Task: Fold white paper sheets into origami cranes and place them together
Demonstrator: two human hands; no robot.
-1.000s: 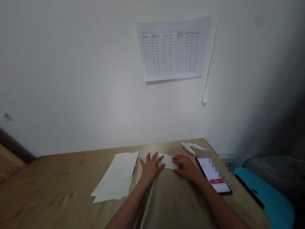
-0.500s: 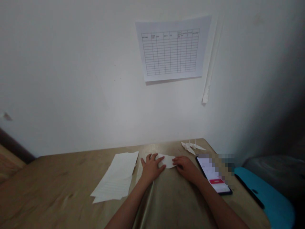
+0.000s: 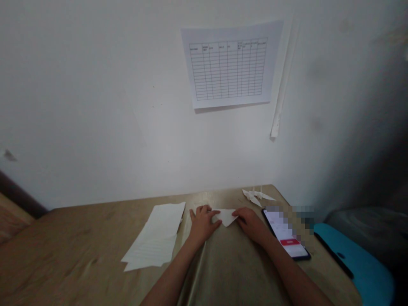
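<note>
paper piece (image 3: pixel 227 216), white, folded to a pointed shape, lies on tan table (image 3: pixel 79 255) between your hands, toward far edge. your left hand (image 3: pixel 202 223) curls onto its left edge, fingers and thumb closed on it. your right hand (image 3: pixel 251 222) touches its right corner; pinching or only pressing, cannot tell. stack of white sheets (image 3: pixel 157 236) just left of left hand. phone (image 3: pixel 287 238), screen lit, just right of right hand. folded paper figures (image 3: pixel 255 196) beyond, near wall.
</note>
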